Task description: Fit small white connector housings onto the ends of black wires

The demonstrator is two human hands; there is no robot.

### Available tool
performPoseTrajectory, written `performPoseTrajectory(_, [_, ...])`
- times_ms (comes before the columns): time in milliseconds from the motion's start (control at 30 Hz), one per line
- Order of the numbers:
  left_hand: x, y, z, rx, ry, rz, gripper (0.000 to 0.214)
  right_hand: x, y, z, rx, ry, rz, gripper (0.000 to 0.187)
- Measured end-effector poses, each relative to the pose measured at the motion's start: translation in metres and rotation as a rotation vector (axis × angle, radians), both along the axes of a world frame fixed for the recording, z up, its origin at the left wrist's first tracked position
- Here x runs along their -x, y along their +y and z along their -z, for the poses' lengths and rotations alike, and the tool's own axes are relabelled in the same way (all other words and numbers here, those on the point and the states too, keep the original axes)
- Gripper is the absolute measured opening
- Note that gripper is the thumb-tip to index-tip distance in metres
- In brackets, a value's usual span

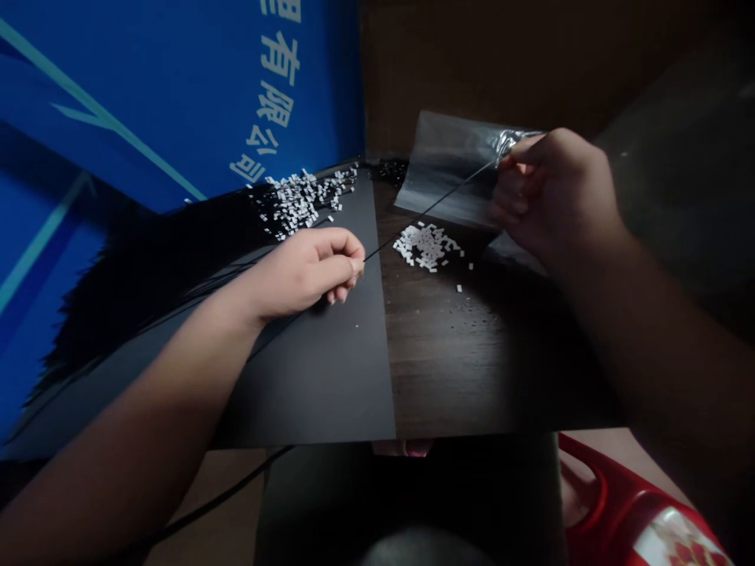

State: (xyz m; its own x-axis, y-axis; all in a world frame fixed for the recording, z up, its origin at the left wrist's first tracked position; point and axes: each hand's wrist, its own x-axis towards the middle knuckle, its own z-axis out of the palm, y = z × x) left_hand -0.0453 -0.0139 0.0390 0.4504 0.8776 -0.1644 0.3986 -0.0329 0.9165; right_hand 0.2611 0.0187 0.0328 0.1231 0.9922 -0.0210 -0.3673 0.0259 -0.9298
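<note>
Two bare forearms reach across a dark worktop. A thin black strand point(430, 208) stretches taut on a diagonal between the hands. The left hand point(303, 271) has its fingers point(342, 267) curled together, clamped on one stretch of the strand. The right hand point(551, 196) has its fingers point(513, 177) closed on the strand's far stretch, just beside the crimped, silvery edge of a clear plastic bag point(448, 169), which lies flat behind it.

Small white rectangular pieces lie in two loose heaps: one on a matte black sheet point(312, 377), the other on wood-grain laminate point(448, 354). Behind them, a blue banner point(177, 94) carries large pale Chinese characters reading 有限公司, seen sideways. A black cable point(224, 491) runs below the worktop's edge, and a glossy red plastic object point(613, 495) with a floral pattern sits at the lower right.
</note>
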Motion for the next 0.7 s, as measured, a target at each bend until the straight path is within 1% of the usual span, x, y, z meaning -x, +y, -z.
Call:
performPoseTrajectory(100, [0.013,0.004,-0.019,-0.045,0.107,0.035,0.009,-0.002,0.001,-0.002,0.028,0.003,0.033,0.022])
performPoseTrajectory(167, [0.024,0.008,-0.032,-0.096,0.209,0.047,0.014,-0.001,0.001,-0.002,0.028,-0.015,0.039,0.022])
performPoseTrajectory(233, [0.039,0.012,-0.043,-0.109,0.366,0.082,0.018,0.003,0.001,0.0,0.015,-0.032,0.003,0.021])
performPoseTrajectory(267, [0.048,0.014,-0.047,-0.126,0.433,0.078,0.022,0.005,0.0,0.002,0.013,-0.047,-0.025,0.019])
performPoseTrajectory(333, [0.066,0.017,-0.051,-0.162,0.593,0.03,0.027,0.011,-0.001,0.008,0.005,-0.084,-0.059,0.018])
performPoseTrajectory(367, [0.073,0.018,-0.052,-0.19,0.684,-0.025,0.027,0.015,-0.002,0.013,-0.027,-0.139,-0.094,0.016])
performPoseTrajectory(400, [0.079,0.017,-0.051,-0.201,0.786,-0.051,0.027,0.019,-0.003,0.017,-0.075,-0.185,-0.077,0.013])
performPoseTrajectory(433, [0.082,0.015,-0.049,-0.213,0.867,-0.086,0.03,0.024,-0.005,0.022,-0.126,-0.234,-0.114,0.009])
performPoseTrajectory(467, [0.081,0.012,-0.047,-0.245,0.87,-0.148,0.034,0.028,-0.007,0.026,-0.141,-0.272,-0.143,0.006])
performPoseTrajectory(500, [0.077,0.008,-0.044,-0.26,0.821,-0.182,0.039,0.033,-0.01,0.029,-0.144,-0.295,-0.183,0.006])
performPoseTrajectory(567, [0.058,-0.001,-0.037,-0.308,0.644,-0.232,0.049,0.04,-0.017,0.032,-0.172,-0.325,-0.235,0.01])
performPoseTrajectory(600, [0.044,-0.005,-0.034,-0.325,0.538,-0.233,0.054,0.042,-0.021,0.033,-0.188,-0.339,-0.253,0.013])
performPoseTrajectory(633, [0.03,-0.009,-0.032,-0.355,0.459,-0.206,0.056,0.044,-0.024,0.033,-0.208,-0.357,-0.256,0.015])
performPoseTrajectory(700, [0.001,-0.013,-0.028,-0.388,0.354,-0.104,0.058,0.046,-0.029,0.032,-0.258,-0.412,-0.281,0.018])
